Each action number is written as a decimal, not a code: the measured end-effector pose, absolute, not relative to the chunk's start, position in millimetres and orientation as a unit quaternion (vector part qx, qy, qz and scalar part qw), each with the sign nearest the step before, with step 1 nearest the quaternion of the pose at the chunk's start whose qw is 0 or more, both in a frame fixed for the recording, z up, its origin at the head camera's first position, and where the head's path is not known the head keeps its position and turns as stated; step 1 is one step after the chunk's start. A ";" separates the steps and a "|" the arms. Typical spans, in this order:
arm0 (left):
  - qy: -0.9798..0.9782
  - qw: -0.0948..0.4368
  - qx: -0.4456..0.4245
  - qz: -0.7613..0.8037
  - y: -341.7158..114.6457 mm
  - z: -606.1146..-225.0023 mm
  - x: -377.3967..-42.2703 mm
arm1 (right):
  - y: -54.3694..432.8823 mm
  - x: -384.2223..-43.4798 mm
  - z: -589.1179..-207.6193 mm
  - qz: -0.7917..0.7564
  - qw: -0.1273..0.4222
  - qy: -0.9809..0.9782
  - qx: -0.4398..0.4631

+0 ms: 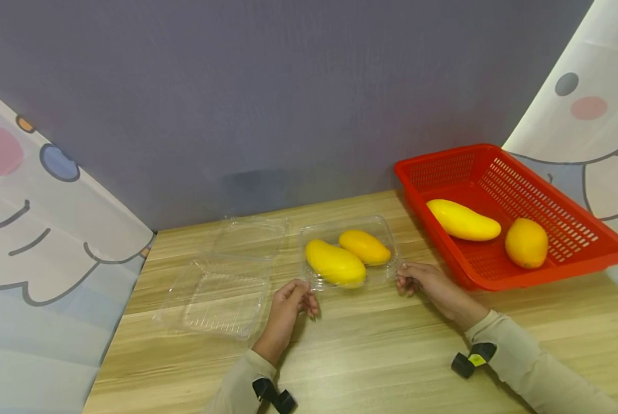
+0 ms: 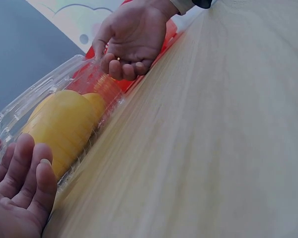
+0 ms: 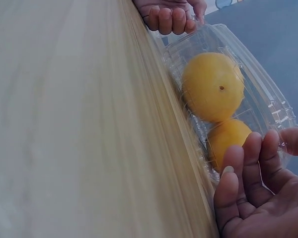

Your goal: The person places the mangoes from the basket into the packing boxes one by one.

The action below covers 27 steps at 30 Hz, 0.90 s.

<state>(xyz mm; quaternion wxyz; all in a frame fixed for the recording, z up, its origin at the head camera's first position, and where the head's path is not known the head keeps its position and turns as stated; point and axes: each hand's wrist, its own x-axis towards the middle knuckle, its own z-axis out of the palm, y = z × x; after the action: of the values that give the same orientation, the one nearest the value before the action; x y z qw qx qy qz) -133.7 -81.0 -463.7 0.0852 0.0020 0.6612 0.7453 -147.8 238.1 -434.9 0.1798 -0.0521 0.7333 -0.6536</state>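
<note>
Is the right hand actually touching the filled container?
Touching: the right wrist view shows the right hand pinching the filled container at its clear plastic edge.

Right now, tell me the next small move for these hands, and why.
I would probably squeeze the near corners of the clear container closed: the left hand and right hand pinch it there, the larger mango and smaller mango lie inside, and it appears folded over them, though whether it has latched cannot be made out.
</note>
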 end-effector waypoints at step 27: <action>0.667 0.084 0.003 0.740 -80.9 -464.3 -134.0 | 241.7 -150.3 -434.2 -0.659 0.183 0.728 -0.049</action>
<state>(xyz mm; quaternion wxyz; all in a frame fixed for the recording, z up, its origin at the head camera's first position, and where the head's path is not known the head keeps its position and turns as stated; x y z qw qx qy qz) -134.0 -80.9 -464.3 0.0844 0.0031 0.6673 0.7400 -150.3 241.7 -434.2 0.1833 -0.0487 0.7276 -0.6593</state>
